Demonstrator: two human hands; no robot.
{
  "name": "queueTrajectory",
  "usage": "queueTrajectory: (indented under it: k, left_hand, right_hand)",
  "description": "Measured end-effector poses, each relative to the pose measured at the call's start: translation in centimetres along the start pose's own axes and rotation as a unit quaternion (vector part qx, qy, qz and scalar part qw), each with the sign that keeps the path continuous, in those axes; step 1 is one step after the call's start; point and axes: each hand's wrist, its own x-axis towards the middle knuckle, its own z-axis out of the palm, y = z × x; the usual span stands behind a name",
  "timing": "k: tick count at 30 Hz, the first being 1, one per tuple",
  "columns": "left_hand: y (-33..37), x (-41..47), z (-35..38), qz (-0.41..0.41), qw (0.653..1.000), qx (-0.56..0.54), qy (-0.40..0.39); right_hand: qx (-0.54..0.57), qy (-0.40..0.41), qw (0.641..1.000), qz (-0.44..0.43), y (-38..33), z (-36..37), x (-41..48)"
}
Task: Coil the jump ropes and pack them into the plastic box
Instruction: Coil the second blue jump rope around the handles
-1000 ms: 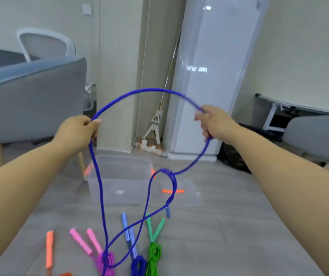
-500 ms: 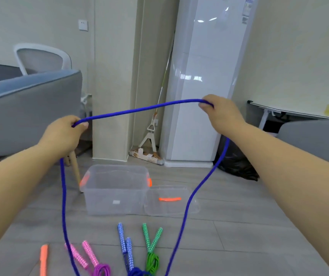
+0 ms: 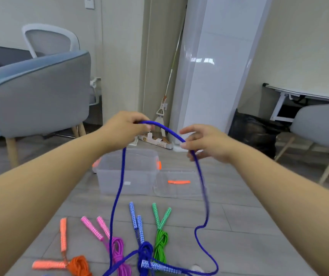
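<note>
vs 0.5 s ago: hands were wide apart with the rope stretched near-straight between them; now they're close together and the span between them is a short hump. Left hand (image 3: 126, 129) pinches the blue jump rope (image 3: 119, 186) at the fingertips. Right hand (image 3: 207, 143) has fingers curled loosely round it (motion-blurred). A long strand drops from each hand to the floor (image 3: 249, 236), and the right strand kinks low down. One handle (image 3: 160, 267) of this rope lies on the floor near the bottom edge; can't find the other

Count: 5 ropes. 1 is in hand, 4 are coiled in a row on the floor: orange rope (image 3: 79, 265), pink rope (image 3: 117, 248), second blue rope (image 3: 145, 251), green rope (image 3: 160, 244), 2 handles each. 1 plastic box (image 3: 139, 176), open. 1 lid (image 3: 179, 192) lying flat just right of it

Box sits on the floor below and beyond the hands; the left strand hangs across its front in this view
</note>
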Motion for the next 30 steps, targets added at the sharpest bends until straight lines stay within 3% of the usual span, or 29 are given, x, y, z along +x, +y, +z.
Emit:
queueTrajectory:
  k: [3, 5, 10, 12, 14, 17, 19, 23, 25, 27, 30]
  left_hand:
    - [-0.3, -0.8, 1.7, 0.02, 0.999, 0.043, -0.019]
    - [-1.7, -1.5, 2.2, 0.01, 0.997, 0.068, -0.022]
    - [-8.6, -4.2, 2.4, -0.082, 0.989, 0.116, -0.043]
    - [-11.4, -5.5, 2.2, -0.126, 0.986, 0.103, -0.026]
    - [-13.1, -6.3, 2.3, -0.146, 0.984, 0.103, -0.005]
    - [-12.5, -6.1, 3.5, -0.131, 0.987, 0.088, -0.004]
    - [-10.6, -5.7, 4.8, -0.105, 0.992, 0.065, -0.032]
    - [-7.2, -5.2, 7.2, -0.03, 0.993, 0.043, -0.102]
    - [-6.6, -5.1, 7.5, -0.002, 0.995, 0.043, -0.085]
    - [-7.0, -5.2, 7.0, 0.002, 0.998, 0.035, -0.059]
    - [-9.2, -6.3, 6.1, -0.017, 0.996, 0.062, -0.069]
  right_hand:
    - [0.048, -0.013, 0.998, -0.05, 2.3, 2.5, -0.4]
    - [0.079, 0.037, 0.994, -0.06, 4.5, 2.8, -0.5]
    - [0.113, 0.285, 0.952, 0.009, 11.3, 0.7, -1.4]
    - [0.039, 0.377, 0.924, 0.052, 14.0, -0.5, -2.3]
    - [-0.077, 0.348, 0.927, 0.118, 15.9, -0.6, -3.1]
    - [-0.138, 0.207, 0.95, 0.188, 16.2, 2.3, -3.6]
    - [-0.095, 0.144, 0.973, 0.155, 14.7, 5.1, -3.5]
    - [-0.061, 0.012, 0.998, 0.006, 11.4, 9.6, -2.8]
    - [0.037, -0.041, 0.998, -0.023, 10.2, 11.0, -2.5]
    - [0.099, -0.018, 0.994, -0.033, 10.0, 11.2, -2.3]
    - [0.137, 0.092, 0.986, -0.014, 11.3, 9.9, -2.0]
